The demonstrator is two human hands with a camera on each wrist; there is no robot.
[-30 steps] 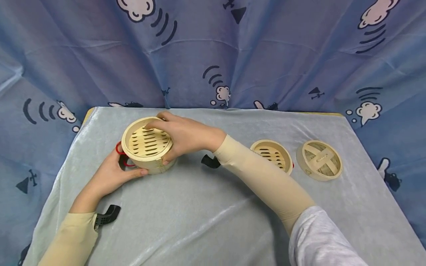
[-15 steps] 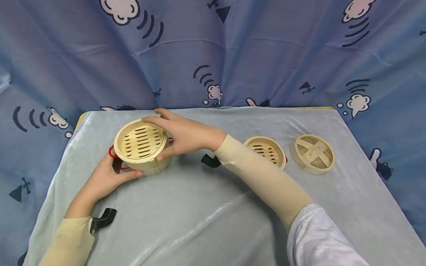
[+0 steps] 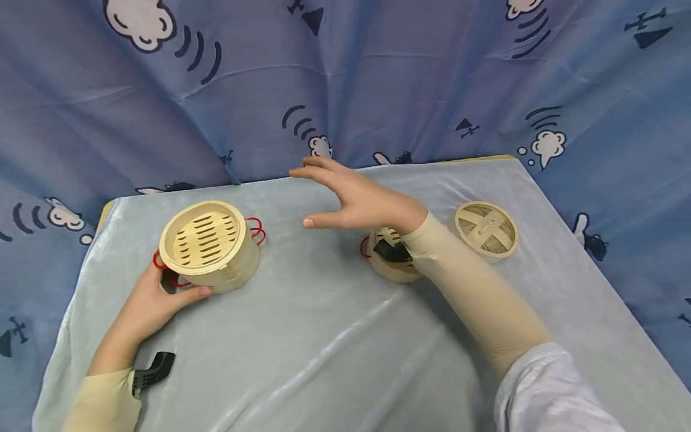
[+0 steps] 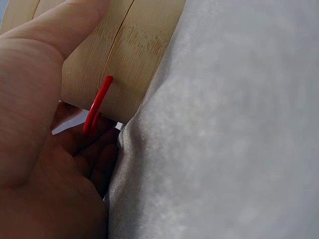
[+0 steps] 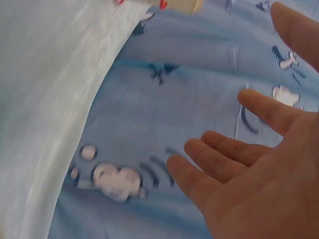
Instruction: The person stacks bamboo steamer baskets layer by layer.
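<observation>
Left hand [image 3: 153, 300] clamped round the wall of the round, slatted bamboo steamer basket [image 3: 207, 245] on the surface's left, right hand [image 3: 360, 201] hovering spread and empty; probably light, stiff, best gripped by the rim.

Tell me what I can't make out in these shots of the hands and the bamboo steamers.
- Small steamer basket, head view: mostly hidden behind the right wrist and its black camera mount.
- Left hand fingers, head view: tucked behind the stacked steamer; only the thumb shows.
- Stacked steamer, left wrist view: cut off by the frame's top edge.
- Right hand, right wrist view: backdrop and cloth motion-blurred.
</observation>
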